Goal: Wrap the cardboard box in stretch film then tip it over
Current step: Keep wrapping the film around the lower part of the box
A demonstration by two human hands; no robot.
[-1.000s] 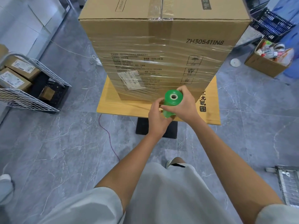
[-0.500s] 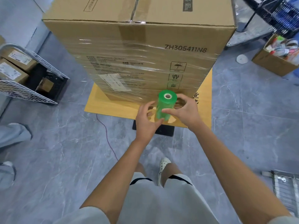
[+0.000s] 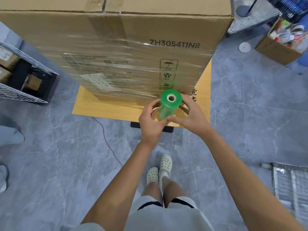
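Observation:
A large cardboard box (image 3: pixel 116 30) stands upright on a low yellow-topped platform (image 3: pixel 103 107). Clear stretch film covers its middle and lower front; the top band is bare. A green roll of stretch film (image 3: pixel 168 104) stands upright just in front of the box's lower right corner. My left hand (image 3: pixel 151 120) holds the roll from the left with curled fingers. My right hand (image 3: pixel 190 114) holds it from the right, thumb across its lower end.
A white wire basket (image 3: pixel 20 90) with small boxes and a black crate sits on the floor at left. An open carton of small items (image 3: pixel 280 50) is at the back right. A red cable (image 3: pixel 108 144) runs over the grey floor. Another person's legs (image 3: pixel 10 135) show at the left edge.
I have stepped to the right along the box, and the box now looms closer. Both hands have kept the green roll, carrying it toward the box's right corner.

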